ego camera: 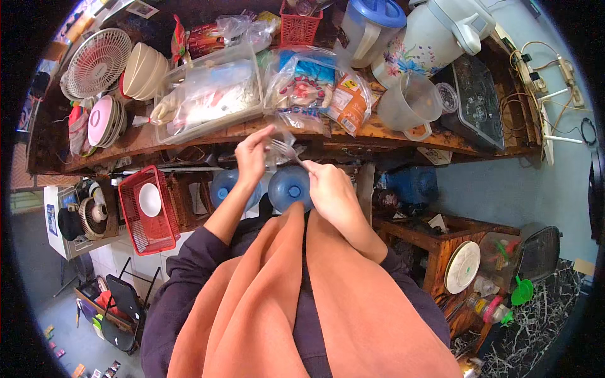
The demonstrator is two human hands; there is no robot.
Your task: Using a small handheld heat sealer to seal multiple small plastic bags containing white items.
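Observation:
My right hand (328, 186) grips a metal fork (289, 152) by its handle, with the tines pointing up and left. The tines are beside the thumb of my left hand (252, 158), whose fingers point up towards the counter edge. A piece of thin clear plastic (273, 163), seemingly a bag, hangs at the left fingers and behind the fork. It seems pinched there, though its outline is hard to make out. Just beyond the hands, the wooden counter (212, 137) bears a clear plastic tub (212, 99) of bagged goods and several plastic food packets (307, 85).
A translucent measuring jug (409, 104), a blue-lidded pitcher (371, 30) and a floral thermos flask (425, 42) stand on the counter's right. Stacked bowls (144, 71) are at left. Below are blue water jugs (289, 186) and a red basket (149, 222) holding a white bowl (150, 200).

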